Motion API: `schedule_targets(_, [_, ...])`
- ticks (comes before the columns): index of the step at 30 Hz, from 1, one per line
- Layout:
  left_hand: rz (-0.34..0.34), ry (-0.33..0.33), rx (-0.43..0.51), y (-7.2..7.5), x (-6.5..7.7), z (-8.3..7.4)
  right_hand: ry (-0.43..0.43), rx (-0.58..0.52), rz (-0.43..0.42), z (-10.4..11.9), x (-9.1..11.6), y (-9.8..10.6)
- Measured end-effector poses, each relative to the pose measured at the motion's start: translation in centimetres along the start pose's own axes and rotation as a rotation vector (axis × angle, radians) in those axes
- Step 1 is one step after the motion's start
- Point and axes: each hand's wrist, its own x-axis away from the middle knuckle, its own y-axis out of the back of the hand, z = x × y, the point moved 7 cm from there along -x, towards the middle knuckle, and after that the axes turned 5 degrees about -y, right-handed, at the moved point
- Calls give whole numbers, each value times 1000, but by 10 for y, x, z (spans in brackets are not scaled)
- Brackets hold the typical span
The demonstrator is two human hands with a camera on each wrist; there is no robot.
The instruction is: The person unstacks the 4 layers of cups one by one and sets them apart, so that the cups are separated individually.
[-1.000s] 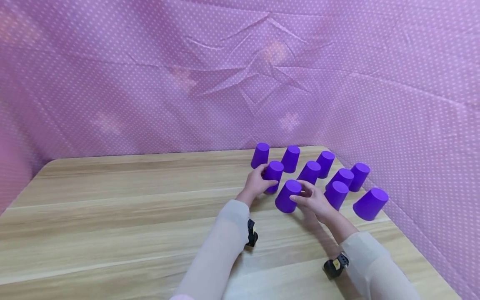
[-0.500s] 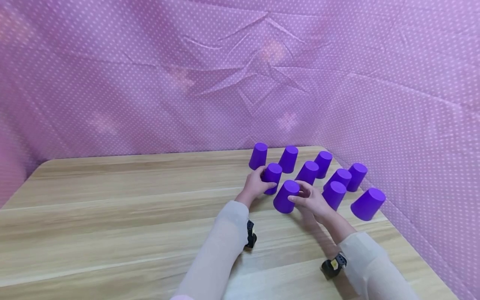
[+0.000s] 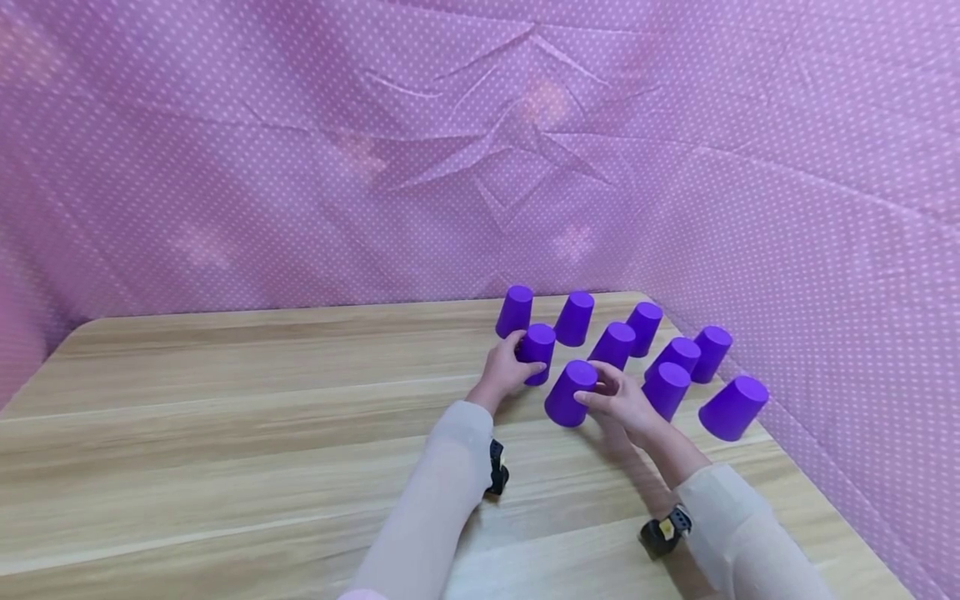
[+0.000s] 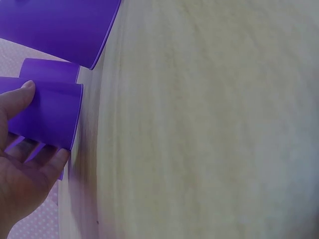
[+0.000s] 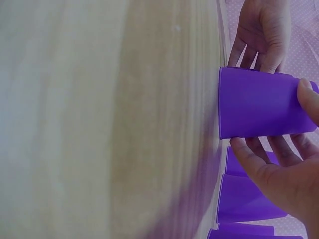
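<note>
My left hand grips an upside-down purple cup, thumb on the near side and fingers around the far left. In the left wrist view that cup has its wide rim right at the wooden table. My right hand holds another upside-down purple cup, nearer to me and a little to the right. The right wrist view has this cup between the thumb and spread fingers, its rim close to the tabletop. The left hand shows beyond it there.
Several more upside-down purple cups stand behind and to the right of my hands. The rightmost cup sits near the table's right edge. Pink dotted cloth hangs around the back and sides. Both sleeves reach over the table.
My left hand has shifted slightly left with its cup, widening the gap to the right hand's cup. The right hand keeps its hold, and the view has turned very slightly.
</note>
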Motion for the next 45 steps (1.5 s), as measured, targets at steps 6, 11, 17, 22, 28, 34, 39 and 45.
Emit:
schedule_targets(6, [2,0,14,-1,1,1,-12,1,-4,-4,-1,0])
schedule_targets(11, [4,-1,34,-2,1,1,-11,12,-8,-6,-1,1])
schedule_targets(17, [-2,-8,47,-2,0,-1,-1,-1,6,-5,-1,2])
schedule_targets(22, [-12,-15,30,1,-2,-1,3,-4,17,-2,-3,0])
schedule_targets(28, [-15,-26,39,4,-3,-1,14,-8,22,-1,-6,-2])
schedule_targets(34, [-13,-29,49,7,-2,-2,42,-6,39,-2,-7,0])
schedule_targets(39, [-18,-11,77,14,0,-3,27,-12,53,2,-8,0])
schedule_targets(45, [-6,5,115,21,1,1,1,48,54,9,-5,1])
